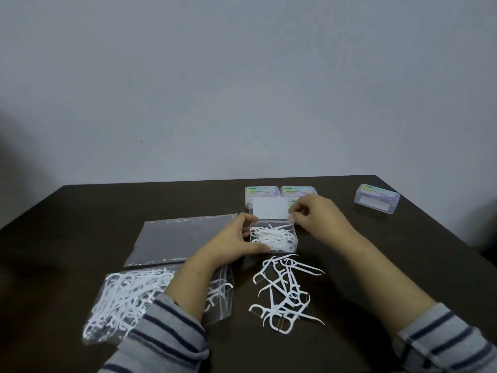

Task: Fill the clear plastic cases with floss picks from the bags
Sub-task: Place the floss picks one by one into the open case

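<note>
A clear plastic case point(291, 246) sits open mid-table with several white floss picks inside. Its lid point(270, 208) stands raised behind it. My left hand point(236, 238) grips the case's left side, thumb along the front edge. My right hand point(314, 214) pinches the lid's right edge. A loose pile of floss picks point(285, 292) lies in front of the case. A clear bag with many picks point(126, 300) lies at the near left, partly under my left forearm. An empty flat bag point(177, 238) lies behind it.
Two closed cases with coloured labels point(262, 191) point(297, 190) lie behind the open one. Another closed case point(376, 199) sits at the far right. The dark table point(80, 211) ends at a grey wall; its right edge slants near my right arm.
</note>
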